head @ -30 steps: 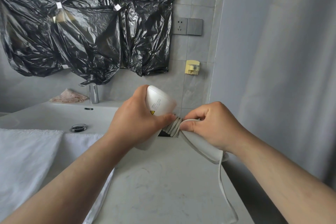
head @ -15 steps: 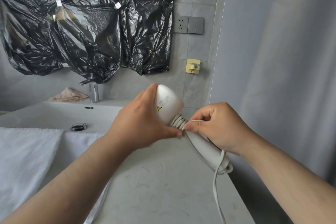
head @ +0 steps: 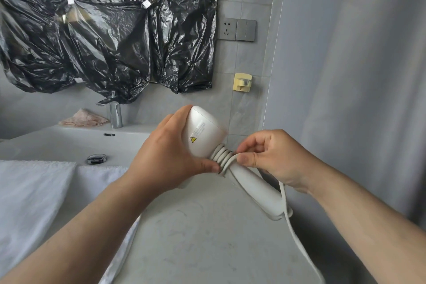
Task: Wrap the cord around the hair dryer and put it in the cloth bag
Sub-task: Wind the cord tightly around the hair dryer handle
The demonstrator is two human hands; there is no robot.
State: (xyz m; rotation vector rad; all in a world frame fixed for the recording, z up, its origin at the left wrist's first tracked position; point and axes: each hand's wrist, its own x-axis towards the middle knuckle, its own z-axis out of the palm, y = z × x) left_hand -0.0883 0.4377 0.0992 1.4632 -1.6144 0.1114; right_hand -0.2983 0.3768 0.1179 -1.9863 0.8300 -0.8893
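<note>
White hair dryer [head: 205, 136], cord [head: 223, 155] coiled around handle.

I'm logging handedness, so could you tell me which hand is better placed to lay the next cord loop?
Right: the right hand pinches the cord at the coils, while the left hand grips the hair dryer.

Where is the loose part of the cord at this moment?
In the head view, the loose cord hangs at lower right, running from the right hand down past the hair dryer handle end and off the bottom edge beside the counter.
</note>
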